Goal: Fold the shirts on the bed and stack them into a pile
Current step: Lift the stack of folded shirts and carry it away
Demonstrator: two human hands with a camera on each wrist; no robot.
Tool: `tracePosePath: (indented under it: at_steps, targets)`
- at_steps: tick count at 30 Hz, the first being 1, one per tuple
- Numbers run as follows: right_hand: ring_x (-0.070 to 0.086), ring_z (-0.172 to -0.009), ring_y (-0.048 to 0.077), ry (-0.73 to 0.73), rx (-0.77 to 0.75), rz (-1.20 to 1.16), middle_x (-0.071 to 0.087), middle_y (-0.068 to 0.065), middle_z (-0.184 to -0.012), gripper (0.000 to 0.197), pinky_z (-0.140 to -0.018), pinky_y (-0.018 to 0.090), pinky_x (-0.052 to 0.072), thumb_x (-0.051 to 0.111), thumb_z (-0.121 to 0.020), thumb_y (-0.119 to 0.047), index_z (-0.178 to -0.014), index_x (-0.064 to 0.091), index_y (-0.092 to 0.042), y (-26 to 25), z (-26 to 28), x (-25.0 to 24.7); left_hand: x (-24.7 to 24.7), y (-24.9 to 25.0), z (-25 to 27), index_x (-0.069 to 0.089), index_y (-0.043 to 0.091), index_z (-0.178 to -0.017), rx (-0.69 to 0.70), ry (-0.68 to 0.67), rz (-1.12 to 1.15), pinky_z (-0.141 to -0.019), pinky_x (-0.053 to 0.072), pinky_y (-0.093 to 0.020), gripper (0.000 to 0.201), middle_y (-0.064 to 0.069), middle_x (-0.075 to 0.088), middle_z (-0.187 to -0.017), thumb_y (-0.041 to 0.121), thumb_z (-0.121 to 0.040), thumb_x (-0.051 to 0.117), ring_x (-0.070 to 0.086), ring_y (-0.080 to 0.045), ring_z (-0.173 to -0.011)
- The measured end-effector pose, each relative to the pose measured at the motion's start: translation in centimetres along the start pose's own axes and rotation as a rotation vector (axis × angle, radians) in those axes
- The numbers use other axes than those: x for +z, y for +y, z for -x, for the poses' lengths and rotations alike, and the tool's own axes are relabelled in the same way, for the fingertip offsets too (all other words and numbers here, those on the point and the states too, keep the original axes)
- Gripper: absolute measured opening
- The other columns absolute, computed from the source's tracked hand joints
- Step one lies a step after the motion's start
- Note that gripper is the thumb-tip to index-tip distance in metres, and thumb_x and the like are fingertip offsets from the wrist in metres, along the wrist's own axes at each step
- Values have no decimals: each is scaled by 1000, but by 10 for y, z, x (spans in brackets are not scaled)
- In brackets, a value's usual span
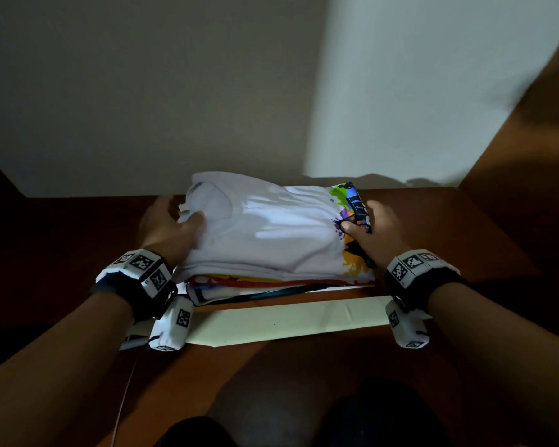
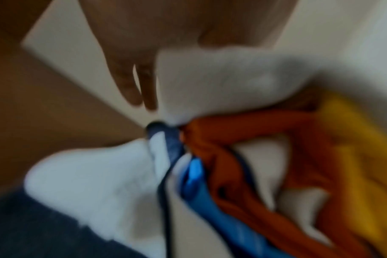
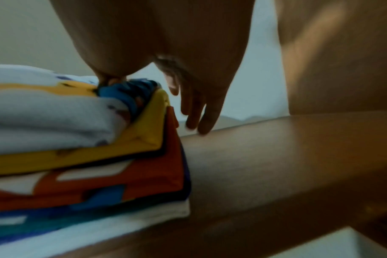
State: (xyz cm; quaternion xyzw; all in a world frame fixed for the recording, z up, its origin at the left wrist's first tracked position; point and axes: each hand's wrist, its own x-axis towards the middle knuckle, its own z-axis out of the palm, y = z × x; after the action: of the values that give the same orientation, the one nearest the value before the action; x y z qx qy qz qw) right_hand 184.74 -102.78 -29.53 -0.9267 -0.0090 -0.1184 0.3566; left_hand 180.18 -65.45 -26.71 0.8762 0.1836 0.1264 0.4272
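Both hands flank the folded shirt pile (image 1: 271,253), left grip (image 1: 167,227) and right grip (image 1: 373,230) pinching its top white shirt (image 1: 265,227).

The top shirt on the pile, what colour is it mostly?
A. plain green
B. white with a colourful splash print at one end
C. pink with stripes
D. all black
B: in the head view the top shirt is white with a splashy print of many colours at its right end, and the left hand and right hand hold it at either side.
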Motion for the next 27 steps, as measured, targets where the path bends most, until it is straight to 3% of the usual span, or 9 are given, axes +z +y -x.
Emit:
tracePosePath:
  at_steps: [3,5,6,9,11,17,20,23,27]
  targets:
    - [54,-108,33,177,-358,207,58,10,-120,55,-93,43,45,55,-78,-50,-119,63,-14,-21,14,-3,0,20,26,51,16,-138,446,68,-270,-103,44,-50,74,-13,54,-141,59,-78,53,51,-37,-125]
    - [54,-113,32,153,-585,303,58,9,-129,57,-93,45,45,53,-82,-54,-124,63,-15,-35,30,-1,13,25,47,49,19,-142,745,-7,-483,-102,42,-52,79,-11,50,-147,67,-80,45,49,-37,-130]
    - [53,-117,31,91,-673,376,55,9,-135,64,-96,45,44,50,-84,-62,-130,61,-18,-37,38,2,21,26,58,40,25,-149,800,-105,-622,-107,37,-55,85,-9,40,-156,75,-80,39,41,-36,-138]
    - [40,-137,36,-125,-721,624,35,8,-156,88,-107,52,36,34,-80,-84,-148,41,-28,-26,51,8,38,13,70,-4,41,-157,698,-370,-933,-120,14,-58,101,-3,-3,-168,92,-74,27,6,-35,-153]
    - [27,-146,36,-211,-703,674,21,8,-162,92,-112,57,31,29,-80,-86,-153,28,-31,-10,48,6,42,0,72,-20,42,-152,634,-395,-974,-121,9,-59,103,-1,-14,-167,92,-76,28,-3,-36,-153]
    - [11,-151,33,-320,-724,721,5,5,-165,94,-117,53,26,33,-80,-84,-156,11,-33,4,28,3,52,-7,72,-21,33,-153,553,-345,-991,-121,8,-60,103,-7,-13,-166,88,-80,27,-3,-38,-153]
    - [21,-148,36,-245,-737,756,17,7,-163,95,-111,55,33,44,-76,-81,-154,23,-31,-2,31,3,50,-3,72,-22,30,-153,600,-320,-1017,-121,7,-60,111,-11,-13,-166,91,-76,30,-2,-37,-153]
    - [35,-138,41,-136,-786,761,31,13,-157,94,-96,53,41,55,-70,-75,-148,39,-25,-2,44,6,45,-13,77,-24,37,-152,731,-310,-1029,-122,6,-58,99,-9,-7,-167,88,-78,19,3,-37,-153]
    - [29,-141,44,-181,-804,741,19,16,-161,97,-100,55,41,49,-76,-76,-154,26,-24,9,44,10,44,-19,72,-19,43,-153,731,-364,-1001,-122,8,-56,89,-3,-7,-168,84,-77,4,5,-34,-154]
